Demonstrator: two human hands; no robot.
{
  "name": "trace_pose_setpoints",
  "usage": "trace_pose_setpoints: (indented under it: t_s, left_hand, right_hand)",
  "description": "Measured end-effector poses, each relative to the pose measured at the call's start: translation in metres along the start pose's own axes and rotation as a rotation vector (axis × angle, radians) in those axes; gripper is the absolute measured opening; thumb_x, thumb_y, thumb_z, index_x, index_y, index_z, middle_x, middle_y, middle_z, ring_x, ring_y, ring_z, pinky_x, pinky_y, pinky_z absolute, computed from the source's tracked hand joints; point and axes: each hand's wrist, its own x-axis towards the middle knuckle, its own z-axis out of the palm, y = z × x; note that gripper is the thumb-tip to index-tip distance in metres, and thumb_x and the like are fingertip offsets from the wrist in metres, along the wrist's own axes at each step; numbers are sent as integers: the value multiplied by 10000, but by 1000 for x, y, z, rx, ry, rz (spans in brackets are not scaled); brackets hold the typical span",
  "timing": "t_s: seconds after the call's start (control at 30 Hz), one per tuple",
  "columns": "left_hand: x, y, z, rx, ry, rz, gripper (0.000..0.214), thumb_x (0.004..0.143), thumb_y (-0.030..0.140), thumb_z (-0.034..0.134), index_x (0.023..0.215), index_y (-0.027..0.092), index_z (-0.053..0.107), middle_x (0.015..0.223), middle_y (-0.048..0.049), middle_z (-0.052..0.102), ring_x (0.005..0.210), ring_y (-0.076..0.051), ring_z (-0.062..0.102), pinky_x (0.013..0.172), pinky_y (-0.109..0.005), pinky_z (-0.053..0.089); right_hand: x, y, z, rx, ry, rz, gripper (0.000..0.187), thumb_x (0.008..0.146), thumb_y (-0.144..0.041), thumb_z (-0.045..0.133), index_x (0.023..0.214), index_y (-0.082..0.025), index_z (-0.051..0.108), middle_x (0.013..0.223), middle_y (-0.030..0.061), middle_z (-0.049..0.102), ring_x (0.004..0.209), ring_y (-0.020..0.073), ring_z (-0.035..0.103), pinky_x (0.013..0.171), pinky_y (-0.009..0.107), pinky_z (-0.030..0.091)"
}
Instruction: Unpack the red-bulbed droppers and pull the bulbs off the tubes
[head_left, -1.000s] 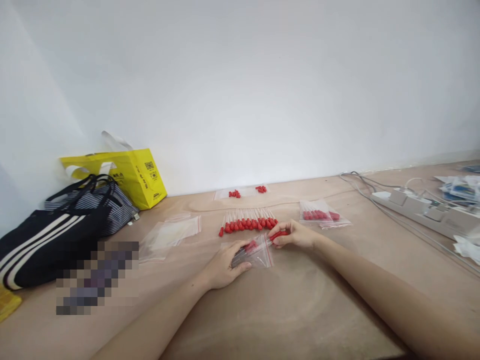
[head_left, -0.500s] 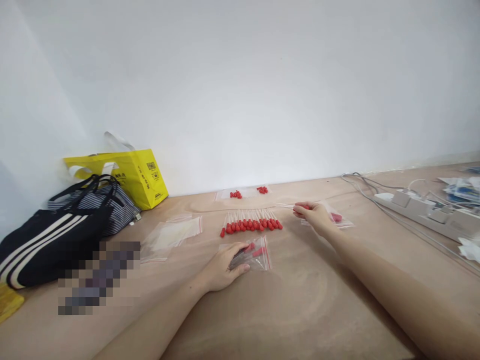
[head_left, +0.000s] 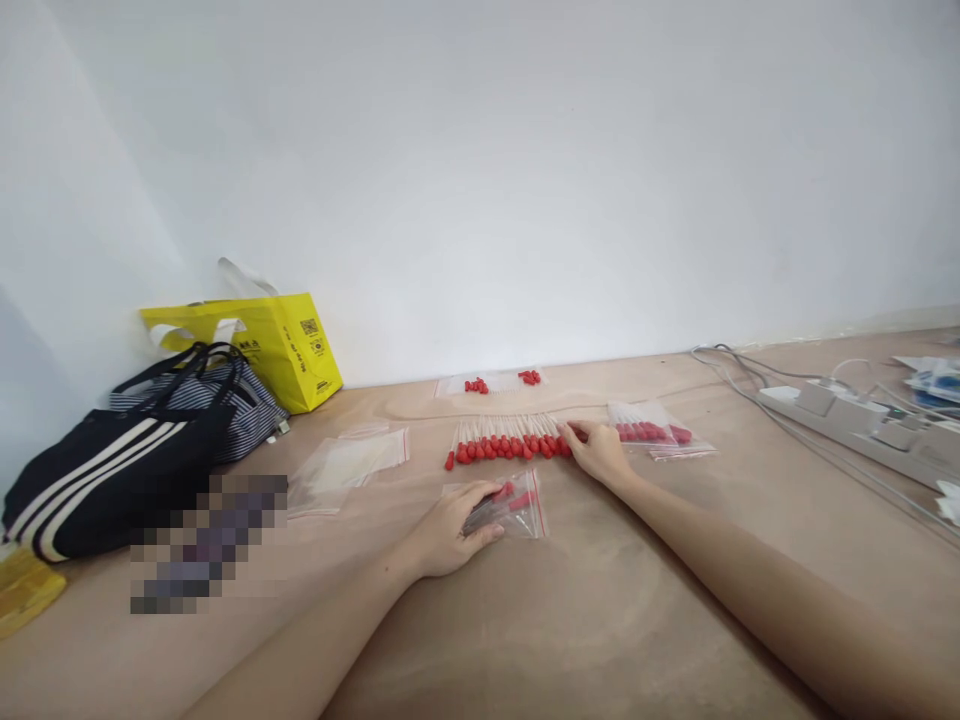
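Observation:
A row of droppers [head_left: 510, 446] with red rubber bulbs and thin pale tubes lies on the table, bulbs toward me. At its right end, my right hand [head_left: 598, 452] is closed in a pinch on one dropper, whose tube is mostly hidden. My left hand [head_left: 454, 528] is closed around a clear zip bag [head_left: 521, 515] in front of the row. Red bulbs show inside that bag. Beside my right hand lie stacked zip bags [head_left: 660, 428] with red-bulbed droppers in them.
Flat zip bags [head_left: 356, 465] lie at left. Against the wall, another bag [head_left: 499, 383] carries two clusters of red bulbs. A yellow bag [head_left: 300, 355] and a black striped bag [head_left: 142, 480] stand far left. A power strip [head_left: 862, 425] with cables sits right.
My right hand has moved left and nearer, from above the stacked bags to the row's right end, bringing a dropper. My left hand stays on its bag. The view has shifted slightly.

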Motion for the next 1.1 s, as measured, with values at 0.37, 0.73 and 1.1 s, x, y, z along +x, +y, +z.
trace_pose_setpoints:
  t_s: [0.37, 0.73, 1.1]
  left_hand:
    - [-3, -6, 0, -3, -16, -2, 448, 793, 389, 469, 1204, 224, 404, 1270, -45, 443, 1151, -204, 406, 967, -366, 321]
    - [-3, -6, 0, 9, -26, -12, 468, 796, 389, 463, 1224, 217, 381, 1285, -49, 429, 1168, -206, 392, 978, -372, 313]
    - [-5, -12, 4, -34, -13, -27, 544, 787, 431, 463, 1263, 209, 320, 1298, -74, 408, 1163, -223, 398, 962, -388, 330]
  right_hand:
    - [2, 20, -9, 8, 85, 135, 276, 786, -289, 389, 766, -143, 623, 785, 89, 662, 763, 208, 603, 689, 290, 423]
    - [-3, 13, -6, 154, 66, 77, 226, 710, -185, 513, 910, -122, 596, 830, 80, 654, 736, 153, 607, 671, 264, 470]
    - [-51, -50, -5, 128, -370, -444, 187, 679, -262, 636, 859, -217, 656, 745, 22, 602, 724, 148, 505, 711, 284, 386]
